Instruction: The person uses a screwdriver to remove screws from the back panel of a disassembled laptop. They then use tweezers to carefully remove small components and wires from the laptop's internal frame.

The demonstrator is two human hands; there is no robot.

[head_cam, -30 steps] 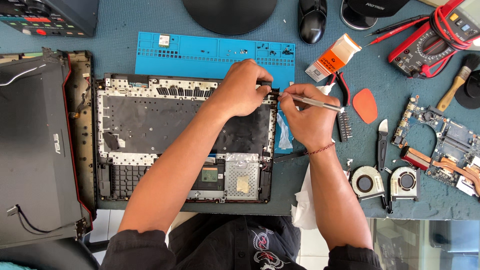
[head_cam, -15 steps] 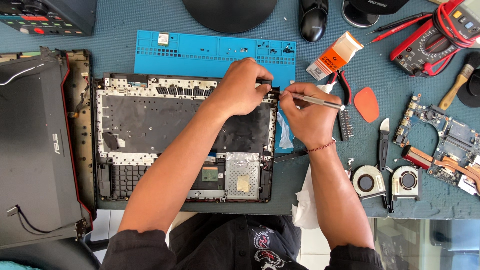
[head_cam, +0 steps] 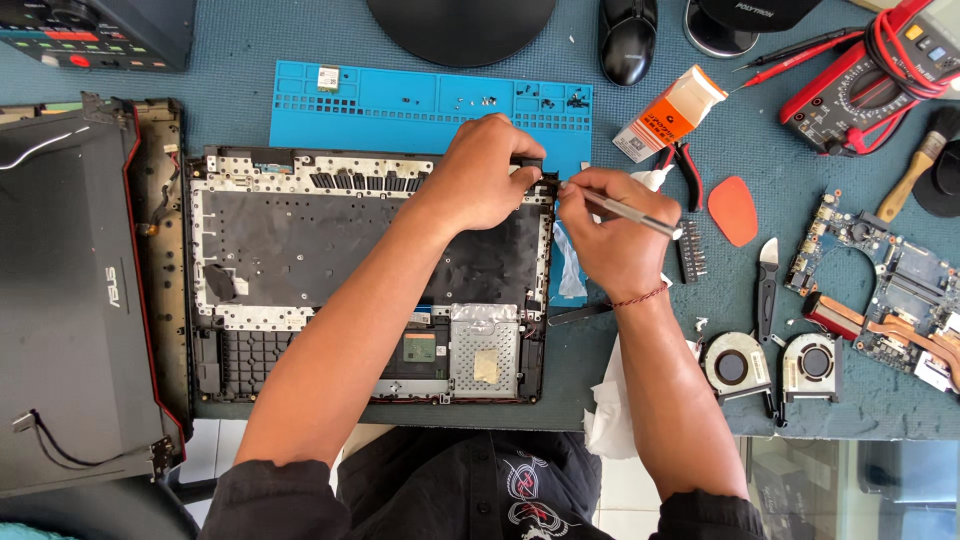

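Right hand [head_cam: 610,235] grips a metal tool [head_cam: 630,212] at the laptop base [head_cam: 300,250] corner; left hand [head_cam: 485,175] apparently pinches the hinge area.

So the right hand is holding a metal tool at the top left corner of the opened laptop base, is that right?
Not quite: in the head view the right hand holds the metal tool at the top right corner of the opened laptop base, not the top left.

Slim shiny metal tweezers [head_cam: 625,212] gleam above the matt black plastic laptop base [head_cam: 300,250]; beneath, a rough-textured, dull teal mat surface [head_cam: 300,50].
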